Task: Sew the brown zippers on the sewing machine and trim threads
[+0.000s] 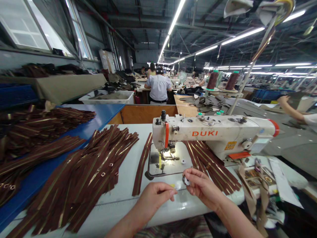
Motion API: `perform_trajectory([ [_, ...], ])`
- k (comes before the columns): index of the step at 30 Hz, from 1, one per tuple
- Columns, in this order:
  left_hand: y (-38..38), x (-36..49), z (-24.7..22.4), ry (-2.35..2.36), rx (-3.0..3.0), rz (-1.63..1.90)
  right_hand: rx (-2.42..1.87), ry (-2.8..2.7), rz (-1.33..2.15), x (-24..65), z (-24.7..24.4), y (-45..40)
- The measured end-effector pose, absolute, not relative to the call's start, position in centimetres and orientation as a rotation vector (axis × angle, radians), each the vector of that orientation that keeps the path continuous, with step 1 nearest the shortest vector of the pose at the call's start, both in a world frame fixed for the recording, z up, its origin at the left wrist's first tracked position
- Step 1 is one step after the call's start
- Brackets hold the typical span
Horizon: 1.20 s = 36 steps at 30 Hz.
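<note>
**Where everything sits around me**

The sewing machine (210, 132) stands at 12 o'clock on my desk (116, 211). Zippers (81, 175) lie at 10 o'clock on the same desk, with more zippers (210, 167) at 1 o'clock under the machine's arm. A second desk (99, 114) sits at 9 o'clock. My right hand (200, 186) holds a bobbin (186, 180), just beside my left hand (153, 201). A co-worker (158, 87) sits far behind the machine.

Well beyond the right hand (203, 186), long fluorescent tube lights (170, 29) run under a dark, girdered factory ceiling (148, 19). Up to the left, tall windows (24, 26) line a grey wall (15, 59). Farther ahead stand workbenches (146, 87), apparently many, though glare blurs the far end.
</note>
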<state>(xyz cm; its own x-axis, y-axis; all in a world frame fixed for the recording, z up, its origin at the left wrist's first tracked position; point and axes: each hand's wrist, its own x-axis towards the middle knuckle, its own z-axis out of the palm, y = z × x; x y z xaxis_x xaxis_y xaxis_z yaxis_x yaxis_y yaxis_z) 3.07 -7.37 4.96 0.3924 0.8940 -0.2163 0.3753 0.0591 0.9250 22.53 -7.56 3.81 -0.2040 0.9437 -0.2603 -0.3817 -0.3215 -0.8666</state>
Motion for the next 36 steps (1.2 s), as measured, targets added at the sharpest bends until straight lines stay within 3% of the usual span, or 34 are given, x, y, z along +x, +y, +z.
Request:
perform_trajectory([
  [3,-6.7,2.6,4.2,1.297,1.576,0.540,-1.261,-1.120,1.502,22.9,2.7,-6.5],
  [8,-6.1,2.0,2.6,1.459,1.855,0.603,-1.609,-1.831,0.727,23.1,1.8,-5.5],
  [10,-6.0,1.9,1.9,1.474,1.906,0.624,-1.672,-1.963,0.564,23.4,1.9,-5.3],
  [19,-6.4,1.8,0.0,1.465,1.957,0.770,-1.761,-2.116,0.286,24.3,3.8,-1.4],
  [25,-6.4,1.4,-0.5,1.432,2.008,0.824,-1.699,-2.300,0.389,23.2,5.3,-0.1],
  [30,-6.2,1.4,-0.7,1.407,2.046,0.849,-1.356,-2.128,0.533,26.0,11.6,-2.5],
  [36,-5.8,1.2,-1.0,1.396,2.053,0.864,-1.336,-1.789,0.307,31.5,20.3,0.5],
])
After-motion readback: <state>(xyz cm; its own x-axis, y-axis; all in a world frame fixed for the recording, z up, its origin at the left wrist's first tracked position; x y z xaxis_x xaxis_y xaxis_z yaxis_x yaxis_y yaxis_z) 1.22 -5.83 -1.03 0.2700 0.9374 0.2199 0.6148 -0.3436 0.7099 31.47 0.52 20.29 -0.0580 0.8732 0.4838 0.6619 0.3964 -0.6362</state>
